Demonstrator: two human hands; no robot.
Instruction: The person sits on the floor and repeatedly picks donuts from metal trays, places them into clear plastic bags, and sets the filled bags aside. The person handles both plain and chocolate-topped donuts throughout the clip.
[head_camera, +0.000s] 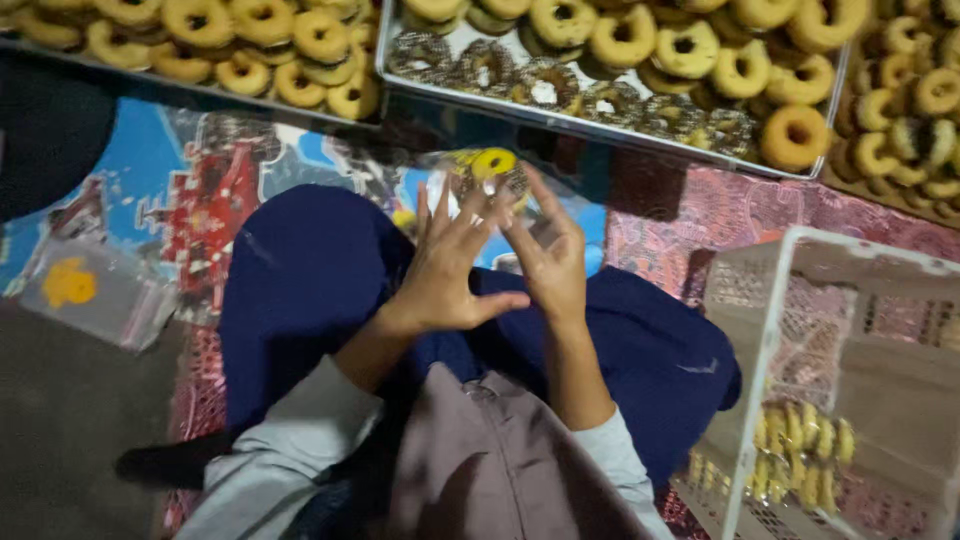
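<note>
Both hands are raised above my lap, over dark blue trousers. My left hand (450, 262) has its fingers spread, fingertips touching a clear plastic bag (480, 182) that holds a small ring-shaped pastry (493, 162) with a yellow top. My right hand (548, 255) grips the lower side of the same bag, fingers curled around it. The bag is see-through and hard to outline.
Metal trays (600, 128) of ring-shaped pastries, plain and dark-sprinkled, line the far side. A white plastic crate (800, 300) at the right holds several bagged pastries (800, 462). A stack of clear bags (90, 292) lies at the left on a patterned mat (190, 200).
</note>
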